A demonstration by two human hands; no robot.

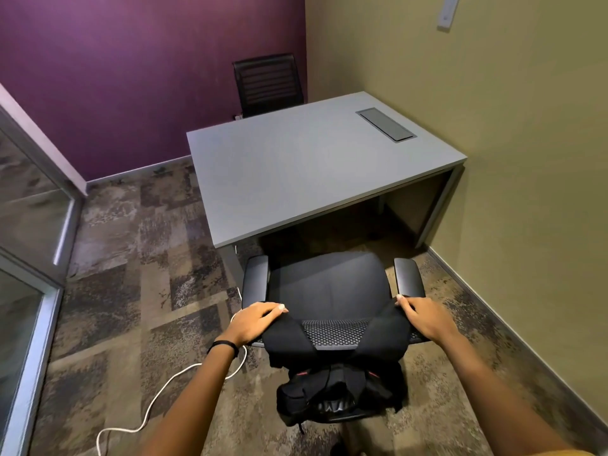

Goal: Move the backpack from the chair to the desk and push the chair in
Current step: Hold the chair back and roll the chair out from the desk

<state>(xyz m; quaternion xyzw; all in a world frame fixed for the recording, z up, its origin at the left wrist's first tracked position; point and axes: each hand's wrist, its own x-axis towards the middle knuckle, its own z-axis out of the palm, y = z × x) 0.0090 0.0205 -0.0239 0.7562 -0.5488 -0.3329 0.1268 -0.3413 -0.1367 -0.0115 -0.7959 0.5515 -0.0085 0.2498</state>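
Observation:
A black office chair [329,284] stands in front of the grey desk [296,172], its seat facing the desk and just outside the front edge. A black backpack [339,393] hangs behind the chair's mesh backrest, its two straps looped over the top corners. My left hand [256,320] lies over the left strap at the backrest's left corner, fingers curled on it. On the right corner, my right hand [424,319] grips the other strap the same way. The backpack's lower part hides the chair's base.
A white cable [154,399] snakes over the carpet left of the chair. A second black chair [268,83] stands behind the desk by the purple wall. A grey cable hatch [385,124] is set in the desktop. Glass partition at left, olive wall close at right.

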